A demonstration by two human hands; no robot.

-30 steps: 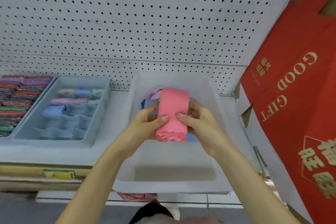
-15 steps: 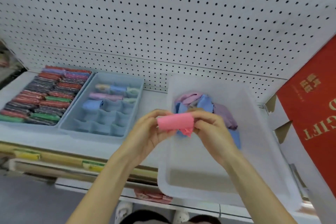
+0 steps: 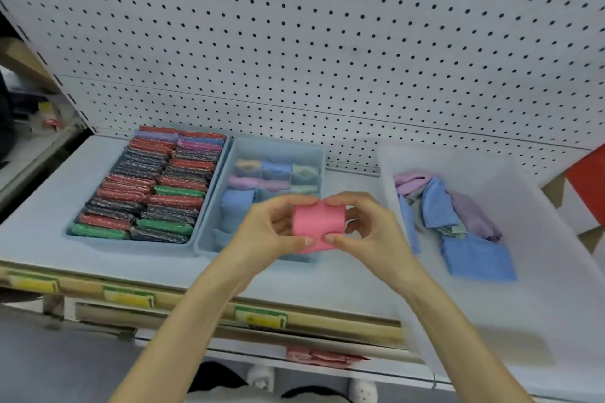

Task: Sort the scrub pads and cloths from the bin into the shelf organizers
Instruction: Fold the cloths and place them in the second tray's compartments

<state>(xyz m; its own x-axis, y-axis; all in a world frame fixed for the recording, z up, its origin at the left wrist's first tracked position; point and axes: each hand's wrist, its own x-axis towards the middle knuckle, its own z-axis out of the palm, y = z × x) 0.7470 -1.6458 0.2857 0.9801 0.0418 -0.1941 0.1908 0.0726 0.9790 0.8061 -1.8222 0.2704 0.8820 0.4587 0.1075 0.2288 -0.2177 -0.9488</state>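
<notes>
Two hands, the left hand (image 3: pixel 265 235) and the right hand (image 3: pixel 376 235), grip a folded pink cloth (image 3: pixel 317 226) between thumbs and curled fingers, above the near end of a light-blue plastic divided organizer (image 3: pixel 278 143) on the pale shelf (image 3: pixel 42 206). Left of the left hand stands a blue plastic tray (image 3: pixel 129 239) packed with red, green and dark scrub pads (image 3: pixel 147 186). Right of the right hand, a translucent white plastic bin (image 3: pixel 540 271) holds loose blue and purple cloths (image 3: pixel 438 203).
</notes>
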